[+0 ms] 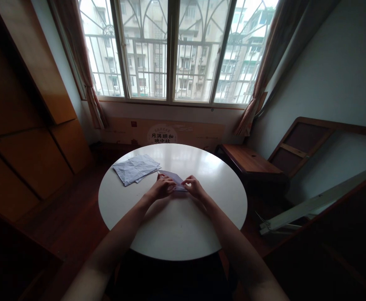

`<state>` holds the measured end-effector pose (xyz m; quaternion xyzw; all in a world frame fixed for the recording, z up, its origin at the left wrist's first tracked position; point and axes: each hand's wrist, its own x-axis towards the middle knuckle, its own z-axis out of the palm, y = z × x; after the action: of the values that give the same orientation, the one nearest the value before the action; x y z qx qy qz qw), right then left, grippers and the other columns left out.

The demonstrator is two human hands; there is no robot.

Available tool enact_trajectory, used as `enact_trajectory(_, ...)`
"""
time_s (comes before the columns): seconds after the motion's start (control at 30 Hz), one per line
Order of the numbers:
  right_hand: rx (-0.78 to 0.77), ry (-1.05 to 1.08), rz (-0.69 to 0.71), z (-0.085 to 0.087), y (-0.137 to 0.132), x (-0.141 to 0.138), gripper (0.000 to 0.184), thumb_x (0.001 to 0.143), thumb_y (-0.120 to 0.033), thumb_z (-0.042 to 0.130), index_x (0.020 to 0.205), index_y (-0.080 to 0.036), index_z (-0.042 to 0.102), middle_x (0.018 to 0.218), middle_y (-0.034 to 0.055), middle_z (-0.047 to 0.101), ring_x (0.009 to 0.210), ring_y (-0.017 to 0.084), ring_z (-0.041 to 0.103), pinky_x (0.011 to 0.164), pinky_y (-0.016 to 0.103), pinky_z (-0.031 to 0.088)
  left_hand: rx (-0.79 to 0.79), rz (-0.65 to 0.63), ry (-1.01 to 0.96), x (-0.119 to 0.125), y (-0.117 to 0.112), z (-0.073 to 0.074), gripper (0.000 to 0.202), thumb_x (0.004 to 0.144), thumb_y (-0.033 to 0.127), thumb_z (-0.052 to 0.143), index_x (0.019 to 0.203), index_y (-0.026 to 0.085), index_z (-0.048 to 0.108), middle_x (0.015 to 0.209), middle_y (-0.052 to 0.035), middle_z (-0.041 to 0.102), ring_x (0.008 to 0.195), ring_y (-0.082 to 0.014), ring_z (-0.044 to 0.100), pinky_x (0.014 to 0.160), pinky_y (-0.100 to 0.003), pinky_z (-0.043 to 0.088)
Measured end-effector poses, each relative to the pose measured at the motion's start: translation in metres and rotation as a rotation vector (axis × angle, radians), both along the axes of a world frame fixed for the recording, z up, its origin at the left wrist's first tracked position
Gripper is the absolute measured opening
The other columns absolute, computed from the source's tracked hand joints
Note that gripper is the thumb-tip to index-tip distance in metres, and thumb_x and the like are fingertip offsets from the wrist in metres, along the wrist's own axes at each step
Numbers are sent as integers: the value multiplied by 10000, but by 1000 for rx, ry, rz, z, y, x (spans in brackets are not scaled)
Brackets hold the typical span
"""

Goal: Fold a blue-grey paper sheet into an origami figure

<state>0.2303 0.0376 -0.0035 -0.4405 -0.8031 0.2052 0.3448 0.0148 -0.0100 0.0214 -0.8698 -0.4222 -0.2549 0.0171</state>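
Observation:
A folded sheet of paper (176,179), pale purple with a slanted upper edge, is between my two hands over the middle of the white round table (183,225). My left hand (164,186) is closed on its left side, fingers curled over the edge. On the other side my right hand (194,186) pinches the lower right corner between thumb and fingers. Left of my hands lies a small stack of creased paper sheets (135,168), flat near the table's far left edge.
Beyond the table a long printed cardboard box (202,129) stands under the barred window. A low wooden bench (250,159) and a leaning wooden frame (300,144) are at the right. Wooden cabinets (34,161) line the left wall.

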Motion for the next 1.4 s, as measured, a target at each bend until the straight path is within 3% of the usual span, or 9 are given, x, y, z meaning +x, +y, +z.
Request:
enact_trajectory(0.13,-33,-82,-44,1,-2,-1,200,831,-388,653,831,-229,775,965,87,628,880,216,608,827,361,469,-6,48,40,-2,1,-3,223,909,215,494,891,223,717,800,-30,694,800,-188,616,916,-394,266)
enact_trajectory(0.2,-22,-90,-37,2,-3,-2,207,810,-417,677,821,-237,778,980,88,634,926,231,601,849,370,460,-7,83,40,-3,2,-3,217,910,217,499,914,226,716,811,-31,699,793,-191,620,901,-395,264)
enact_trajectory(0.37,-28,-121,-30,4,-4,-3,87,770,-320,732,778,-246,777,1018,86,628,997,242,571,878,373,446,-26,130,33,-6,5,-7,200,886,205,546,995,237,712,874,-47,708,831,-211,620,884,-398,266)
enact_trajectory(0.6,-61,-168,-73,7,-6,-3,74,744,-297,749,782,-237,766,1061,89,606,1028,252,551,895,381,428,11,147,26,-10,10,-18,264,874,153,565,1064,274,703,1049,-58,666,982,-240,567,895,-421,302)
enact_trajectory(0.73,-57,-196,-97,8,-6,-4,86,746,-287,736,812,-234,748,1031,80,619,1019,246,556,877,363,426,-7,48,5,-10,12,-20,267,873,118,551,980,273,740,1037,-60,638,960,-214,558,863,-369,375)
enact_trajectory(0.83,-77,-174,-90,9,-5,-4,234,748,-236,718,981,-242,712,934,44,655,902,203,595,819,329,438,-75,-57,3,-7,9,-18,241,900,190,549,1029,272,735,965,-49,638,874,-179,572,805,-308,423)
enact_trajectory(0.93,-91,-144,-49,9,-5,-4,402,751,-192,700,1146,-254,657,846,7,678,799,173,612,785,310,446,-88,-13,18,-5,6,-16,227,906,289,569,1067,284,729,973,-47,647,892,-190,583,840,-326,434)
enact_trajectory(1.17,44,-125,64,-4,-2,-5,219,786,-363,703,958,-245,770,952,78,661,860,201,621,807,333,482,-138,87,-14,-6,4,-15,263,916,308,529,1097,246,710,1205,-61,648,1120,-235,587,990,-376,408)
enact_trajectory(1.4,101,-95,190,-1,-6,-5,125,801,-330,697,878,-283,784,1181,60,656,1131,254,556,996,403,424,-203,-42,-145,-6,6,-12,233,908,316,531,868,190,722,1095,-70,687,937,-185,656,899,-283,476)
